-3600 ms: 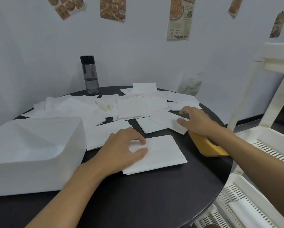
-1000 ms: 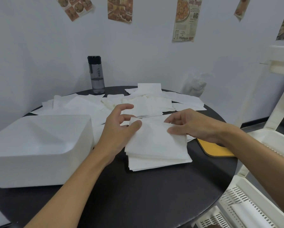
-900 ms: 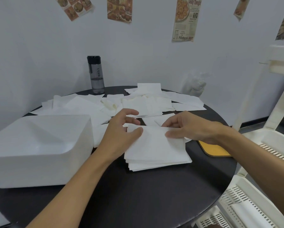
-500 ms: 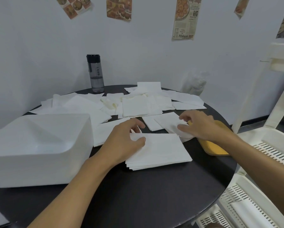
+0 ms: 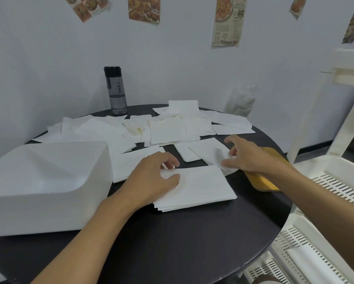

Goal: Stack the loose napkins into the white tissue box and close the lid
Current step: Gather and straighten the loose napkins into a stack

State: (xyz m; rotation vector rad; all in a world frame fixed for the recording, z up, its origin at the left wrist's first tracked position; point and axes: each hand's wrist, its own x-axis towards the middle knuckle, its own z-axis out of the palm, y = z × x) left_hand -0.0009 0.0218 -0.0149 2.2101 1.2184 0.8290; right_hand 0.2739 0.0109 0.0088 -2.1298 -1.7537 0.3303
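Note:
A neat stack of white napkins (image 5: 200, 187) lies on the round black table (image 5: 172, 242) in front of me. My left hand (image 5: 151, 179) rests on the stack's far left corner, thumb on top and fingers curled over its far edge. My right hand (image 5: 248, 156) pinches the near edge of a loose napkin (image 5: 209, 150) just beyond the stack, lifting that edge slightly. Several more loose napkins (image 5: 172, 130) cover the far half of the table. The white tissue box (image 5: 49, 181) stands at the left, its inside hidden.
A flat yellow board (image 5: 262, 183) lies at the table's right edge, partly under my right wrist. A dark water bottle (image 5: 115, 91) stands at the back by the wall. A white slotted rack (image 5: 325, 201) is close on the right.
After laying a napkin on the stack with both hands, my right hand reached out to the loose napkin on the right and took its edge. My left hand settled on the stack.

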